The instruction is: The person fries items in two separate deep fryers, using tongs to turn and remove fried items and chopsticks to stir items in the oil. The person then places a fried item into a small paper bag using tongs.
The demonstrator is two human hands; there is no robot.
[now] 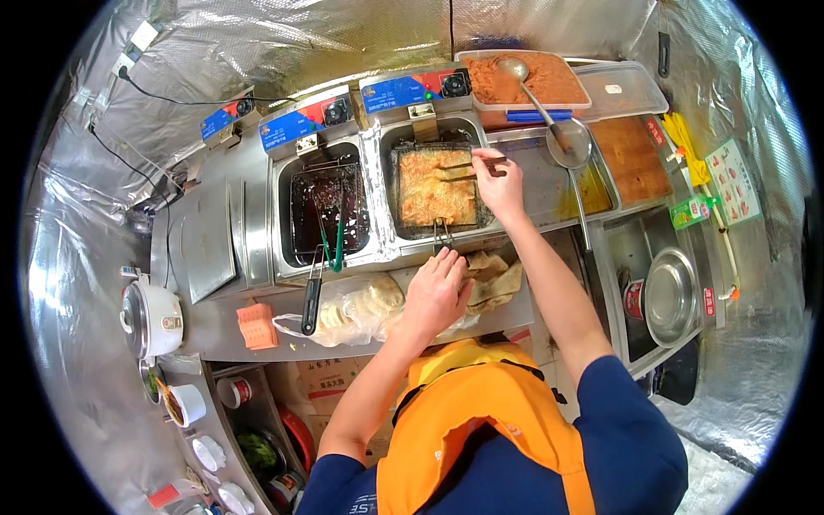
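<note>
A wire fry basket (pixel 407 233) sits in the right well of a deep fryer (pixel 428 246), holding golden, bubbling fried pieces (pixel 432 193). From the right, my right hand (pixel 500 183) holds dark chopsticks (pixel 458 164), their tips at the food. My left hand (pixel 436 283) is closed over the basket's handle (pixel 443 246), most of which it hides. In the left well, a second basket (pixel 302 241) stands in dark oil. Green-handled tongs (pixel 337 248) lean in it, and its black handle (pixel 311 308) sticks out over the counter.
A tub of orange-red paste (pixel 479 77) holds a ladle (pixel 513 69). A strainer (pixel 582 209) lies across a metal tray (pixel 537 170). Bagged pale rounds (pixel 360 302), a brown cloth (pixel 496 283) and a rice cooker (pixel 158 318) stand nearby. At right, a sink holds a metal basin (pixel 671 299).
</note>
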